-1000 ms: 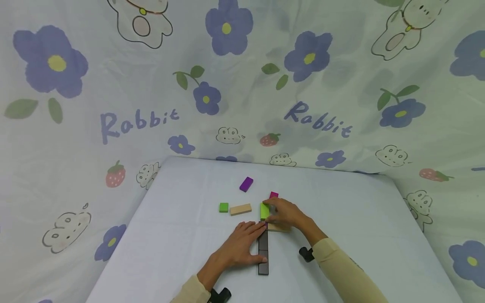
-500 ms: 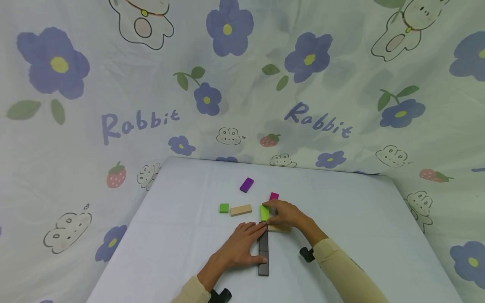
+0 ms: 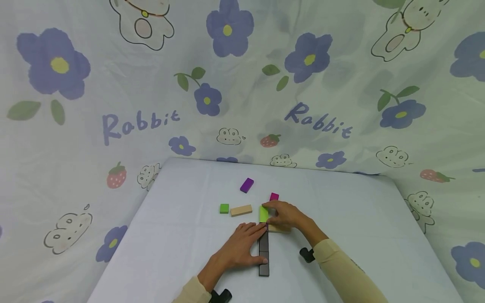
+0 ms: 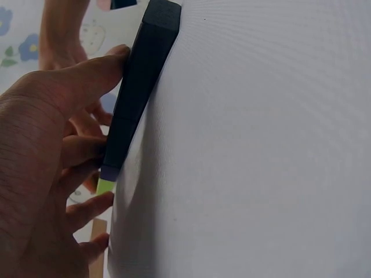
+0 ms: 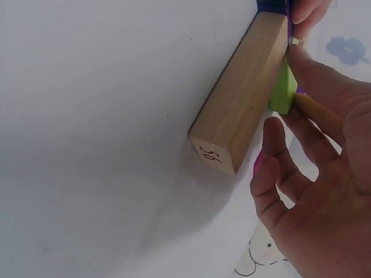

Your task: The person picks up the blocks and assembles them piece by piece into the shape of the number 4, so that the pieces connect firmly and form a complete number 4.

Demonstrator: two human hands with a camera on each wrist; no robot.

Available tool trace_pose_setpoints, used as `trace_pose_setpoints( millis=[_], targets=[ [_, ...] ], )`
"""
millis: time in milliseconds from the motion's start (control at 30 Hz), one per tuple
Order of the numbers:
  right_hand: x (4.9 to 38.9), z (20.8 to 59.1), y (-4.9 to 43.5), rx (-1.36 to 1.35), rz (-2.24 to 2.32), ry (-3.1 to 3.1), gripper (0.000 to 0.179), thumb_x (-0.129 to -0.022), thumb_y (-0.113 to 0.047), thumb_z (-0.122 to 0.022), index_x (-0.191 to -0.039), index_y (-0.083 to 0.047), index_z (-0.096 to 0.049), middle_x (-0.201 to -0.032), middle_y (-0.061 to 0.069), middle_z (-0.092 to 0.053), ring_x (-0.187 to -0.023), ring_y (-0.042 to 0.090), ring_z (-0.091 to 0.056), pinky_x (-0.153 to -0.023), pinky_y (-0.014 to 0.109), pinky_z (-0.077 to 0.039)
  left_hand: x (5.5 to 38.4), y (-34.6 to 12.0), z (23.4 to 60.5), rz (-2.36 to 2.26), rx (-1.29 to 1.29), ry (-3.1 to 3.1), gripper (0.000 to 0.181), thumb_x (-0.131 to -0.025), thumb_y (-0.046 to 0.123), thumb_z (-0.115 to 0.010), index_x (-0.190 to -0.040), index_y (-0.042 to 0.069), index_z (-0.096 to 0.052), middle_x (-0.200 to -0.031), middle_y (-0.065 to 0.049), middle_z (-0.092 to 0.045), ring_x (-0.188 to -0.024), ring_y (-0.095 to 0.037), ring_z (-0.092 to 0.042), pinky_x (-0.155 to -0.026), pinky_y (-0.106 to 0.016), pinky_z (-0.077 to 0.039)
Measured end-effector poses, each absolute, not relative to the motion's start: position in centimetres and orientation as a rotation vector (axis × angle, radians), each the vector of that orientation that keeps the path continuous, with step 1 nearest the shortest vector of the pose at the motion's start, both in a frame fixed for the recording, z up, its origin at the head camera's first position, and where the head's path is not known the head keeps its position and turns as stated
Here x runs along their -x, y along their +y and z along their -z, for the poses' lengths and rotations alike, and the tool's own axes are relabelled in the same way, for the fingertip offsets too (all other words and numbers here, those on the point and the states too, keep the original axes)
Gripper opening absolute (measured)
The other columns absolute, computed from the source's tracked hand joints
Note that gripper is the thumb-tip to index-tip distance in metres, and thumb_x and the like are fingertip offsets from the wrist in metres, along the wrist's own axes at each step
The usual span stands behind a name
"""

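Observation:
In the head view, dark grey blocks [image 3: 263,244] lie end to end in a row running away from me. My left hand [image 3: 238,246] rests along their left side, thumb on the nearest block and fingertips at the far end. At that far end sits a light green block [image 3: 263,213], pinched between thumb and forefinger of my right hand [image 3: 286,213]. A bare wooden block [image 5: 240,95], marked with a number on its end, juts right from the row beneath my right hand. A purple face [image 5: 273,8] shows where it meets the row in the right wrist view.
Left of the row lie a wooden block [image 3: 241,210] and a small green block [image 3: 224,208]. Farther back are a purple block [image 3: 247,185] and a magenta block [image 3: 274,196], partly hidden by my right hand. A printed cloth [image 3: 242,84] hangs behind the white table [image 3: 182,219].
The light green block has shifted slightly left in my right hand's pinch, coming into line with the dark row. My left hand has stayed in place.

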State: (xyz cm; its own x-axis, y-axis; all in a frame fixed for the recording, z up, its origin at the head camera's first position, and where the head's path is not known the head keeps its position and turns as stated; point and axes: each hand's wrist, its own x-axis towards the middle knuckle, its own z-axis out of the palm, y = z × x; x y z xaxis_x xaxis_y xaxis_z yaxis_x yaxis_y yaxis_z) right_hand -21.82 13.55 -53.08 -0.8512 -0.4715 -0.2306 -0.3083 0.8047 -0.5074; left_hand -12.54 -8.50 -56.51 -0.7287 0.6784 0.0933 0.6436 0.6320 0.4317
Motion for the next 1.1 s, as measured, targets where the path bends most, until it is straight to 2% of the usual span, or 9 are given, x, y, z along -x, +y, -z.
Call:
trace_pose_setpoints(
  millis=[200, 400, 633, 1100],
  targets=[
    [21.87, 53.19, 13.47, 0.583, 0.660, 2.636, 0.062, -0.087, -0.022, -0.082, -0.143, -0.016, -0.059, -0.144, 0.007, -0.057, -0.132, 0.030, -0.053, -0.108, 0.051, -0.042, 12.54, -8.47, 56.46, -0.670, -1.114, 2.766, 0.088, -0.090, 0.065, -0.063, -0.156, 0.012, -0.040, -0.161, -0.001, -0.038, -0.144, -0.029, -0.038, -0.118, -0.051, -0.027],
    [21.89, 53.17, 13.40, 0.583, 0.646, 2.644, 0.061, -0.087, -0.022, -0.082, -0.143, -0.015, -0.059, -0.144, 0.007, -0.058, -0.134, 0.030, -0.052, -0.109, 0.052, -0.041, 12.50, -8.45, 56.39, -0.674, -1.111, 2.766, 0.088, -0.089, 0.066, -0.063, -0.156, 0.012, -0.041, -0.161, -0.001, -0.037, -0.143, -0.028, -0.038, -0.117, -0.051, -0.027],
    [21.87, 53.11, 13.46, 0.623, 0.642, 2.647, 0.061, -0.086, -0.021, -0.083, -0.142, -0.015, -0.059, -0.141, 0.006, -0.059, -0.118, 0.025, -0.060, -0.103, 0.047, -0.048, 12.55, -8.51, 56.46, -0.659, -1.134, 2.776, 0.088, -0.090, 0.067, -0.061, -0.156, 0.012, -0.041, -0.162, -0.002, -0.036, -0.143, -0.027, -0.038, -0.117, -0.049, -0.028],
    [21.81, 53.03, 13.42, 0.627, 0.658, 2.649, 0.060, -0.086, -0.021, -0.083, -0.142, -0.013, -0.060, -0.143, 0.007, -0.058, -0.130, 0.029, -0.054, -0.107, 0.051, -0.044, 12.52, -8.52, 56.18, -0.642, -1.114, 2.775, 0.089, -0.089, 0.067, -0.062, -0.156, 0.012, -0.041, -0.162, -0.002, -0.035, -0.144, -0.026, -0.038, -0.118, -0.049, -0.027]
  ],
)
